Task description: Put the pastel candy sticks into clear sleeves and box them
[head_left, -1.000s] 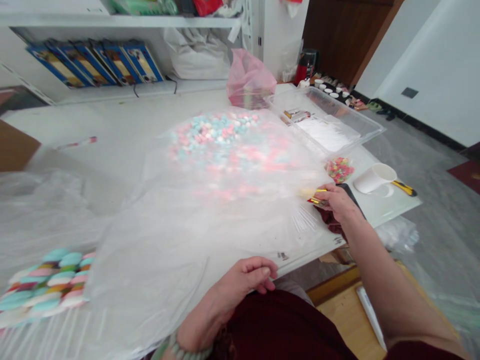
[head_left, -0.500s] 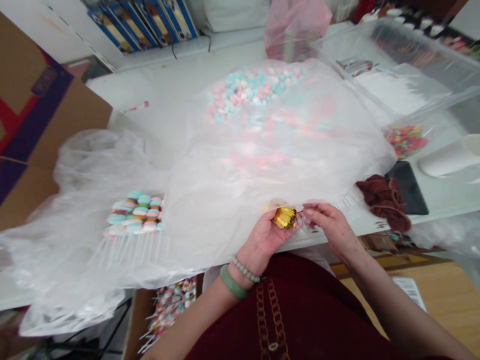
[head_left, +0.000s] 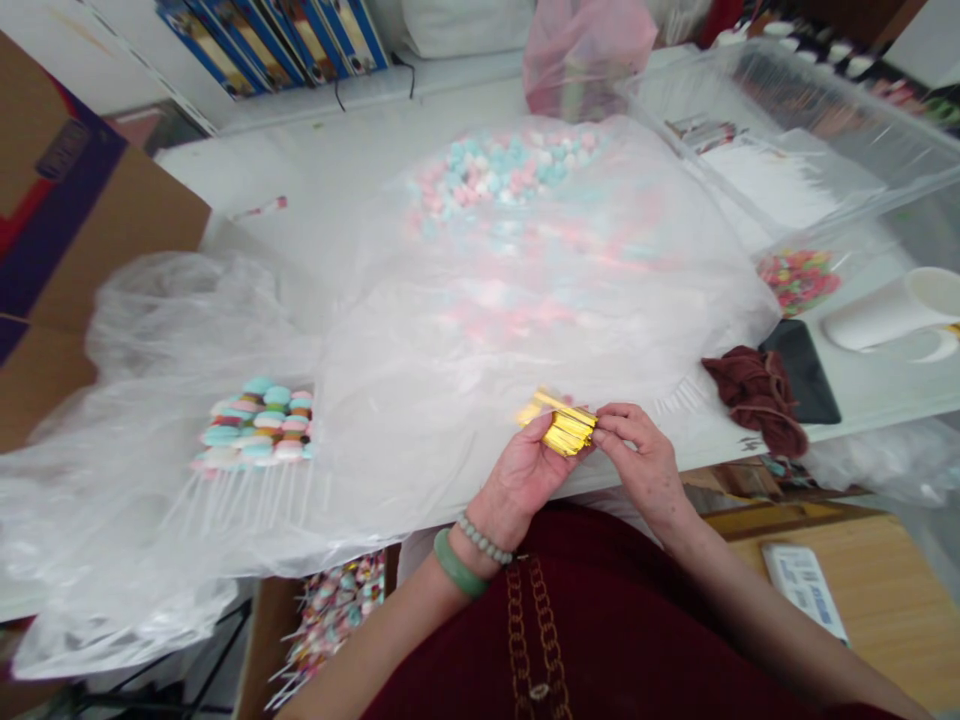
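Note:
My left hand [head_left: 526,468] is closed around a bundle of shiny gold twist ties [head_left: 570,430], held just above the table's front edge. At the bundle's right end, the fingers of my right hand [head_left: 637,450] pinch its tips. Beyond the left fingers lie more gold strips, partly hidden by the hand. Beneath both hands spreads a translucent plastic sheet [head_left: 405,400]. Off to the left, a row of pink and blue candy sticks [head_left: 259,425] rests on the plastic, white sticks toward me.
Small pink, blue and white candies [head_left: 510,170] lie at the back. On the right are a brown cloth [head_left: 750,395], a dark tablet-like slab [head_left: 802,370], a white cup [head_left: 892,305] and a clear bin [head_left: 832,200]. A cardboard box [head_left: 127,230] stands at left.
My right hand has closed in on the bundle; before, it held a thin dark strand at the bundle's end. The gold ties now look more spread out and lie lengthwise.

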`<act>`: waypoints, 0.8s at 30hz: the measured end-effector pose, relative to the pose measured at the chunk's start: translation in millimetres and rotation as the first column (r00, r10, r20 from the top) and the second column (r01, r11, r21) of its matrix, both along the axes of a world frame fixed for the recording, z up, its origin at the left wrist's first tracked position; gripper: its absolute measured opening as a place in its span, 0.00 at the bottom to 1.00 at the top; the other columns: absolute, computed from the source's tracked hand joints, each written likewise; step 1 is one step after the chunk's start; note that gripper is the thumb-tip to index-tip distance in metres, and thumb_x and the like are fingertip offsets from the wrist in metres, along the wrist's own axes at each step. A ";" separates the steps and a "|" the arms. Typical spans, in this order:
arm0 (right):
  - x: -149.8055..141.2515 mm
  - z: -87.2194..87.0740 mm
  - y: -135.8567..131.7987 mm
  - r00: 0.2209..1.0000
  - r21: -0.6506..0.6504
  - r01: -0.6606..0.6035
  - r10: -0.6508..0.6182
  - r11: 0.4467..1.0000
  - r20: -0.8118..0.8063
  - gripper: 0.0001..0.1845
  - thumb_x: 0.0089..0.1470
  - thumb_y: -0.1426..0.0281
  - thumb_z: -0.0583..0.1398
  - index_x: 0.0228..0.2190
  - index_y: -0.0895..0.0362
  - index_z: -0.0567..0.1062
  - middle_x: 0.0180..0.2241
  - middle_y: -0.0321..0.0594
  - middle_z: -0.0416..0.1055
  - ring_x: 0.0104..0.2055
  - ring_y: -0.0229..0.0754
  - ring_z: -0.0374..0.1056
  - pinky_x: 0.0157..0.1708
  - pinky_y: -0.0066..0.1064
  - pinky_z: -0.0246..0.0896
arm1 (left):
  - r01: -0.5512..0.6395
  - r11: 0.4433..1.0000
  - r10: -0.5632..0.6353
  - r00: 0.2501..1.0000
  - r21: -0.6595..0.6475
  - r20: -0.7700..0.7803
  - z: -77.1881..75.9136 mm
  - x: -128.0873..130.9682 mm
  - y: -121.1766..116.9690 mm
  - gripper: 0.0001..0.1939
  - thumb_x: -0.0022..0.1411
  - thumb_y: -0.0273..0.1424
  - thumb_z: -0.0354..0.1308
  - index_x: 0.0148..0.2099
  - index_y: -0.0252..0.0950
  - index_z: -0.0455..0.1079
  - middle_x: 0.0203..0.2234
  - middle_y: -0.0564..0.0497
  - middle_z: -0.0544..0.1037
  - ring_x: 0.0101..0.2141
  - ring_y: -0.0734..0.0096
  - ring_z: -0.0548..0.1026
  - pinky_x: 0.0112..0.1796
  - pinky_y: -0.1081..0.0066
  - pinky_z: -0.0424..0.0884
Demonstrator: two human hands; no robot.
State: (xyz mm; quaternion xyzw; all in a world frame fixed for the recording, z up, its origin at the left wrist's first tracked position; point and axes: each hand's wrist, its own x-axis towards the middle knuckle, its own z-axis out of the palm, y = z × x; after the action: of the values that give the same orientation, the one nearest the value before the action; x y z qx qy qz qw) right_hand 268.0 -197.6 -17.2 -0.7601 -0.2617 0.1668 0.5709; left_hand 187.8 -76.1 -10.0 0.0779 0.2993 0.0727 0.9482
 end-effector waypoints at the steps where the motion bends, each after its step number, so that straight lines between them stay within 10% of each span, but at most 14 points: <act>1: 0.8 -3.2 0.2 0.996 0.070 0.021 -0.014 0.997 -0.093 0.06 0.51 0.68 0.60 0.30 0.53 0.78 0.39 0.40 0.71 0.44 0.44 0.66 0.48 0.38 0.61 | 0.011 1.000 -0.011 1.000 0.020 0.007 -0.1 -1.3 -0.1 0.10 0.63 0.27 0.52 0.45 0.32 0.70 0.39 0.46 0.77 0.39 0.67 0.76 0.42 0.64 0.72; 10: 3.0 -9.9 7.8 0.836 0.130 0.133 -0.041 0.983 -0.546 0.06 0.39 0.67 0.66 0.23 0.56 0.77 0.33 0.37 0.73 0.39 0.42 0.67 0.43 0.35 0.61 | 0.044 0.981 -0.038 0.999 0.189 -0.035 -2.0 -3.4 -3.1 0.15 0.59 0.23 0.56 0.50 0.32 0.69 0.41 0.46 0.77 0.38 0.68 0.76 0.42 0.66 0.72; 24: -3.4 -12.6 11.5 0.917 0.052 0.019 0.003 0.998 -0.399 0.06 0.38 0.72 0.62 0.15 0.54 0.74 0.33 0.36 0.71 0.41 0.43 0.66 0.45 0.35 0.56 | -0.131 0.987 0.154 0.931 0.091 -0.332 -3.3 2.4 3.5 0.03 0.60 0.24 0.55 0.35 0.31 0.69 0.27 0.50 0.76 0.27 0.72 0.75 0.32 0.71 0.72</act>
State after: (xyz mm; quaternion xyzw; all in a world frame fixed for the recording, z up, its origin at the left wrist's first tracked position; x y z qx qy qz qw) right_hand 264.6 -186.1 -29.8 -0.6955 -0.1413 0.3085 0.6334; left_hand 190.2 -72.6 -13.3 0.0994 0.4596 0.1369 0.8719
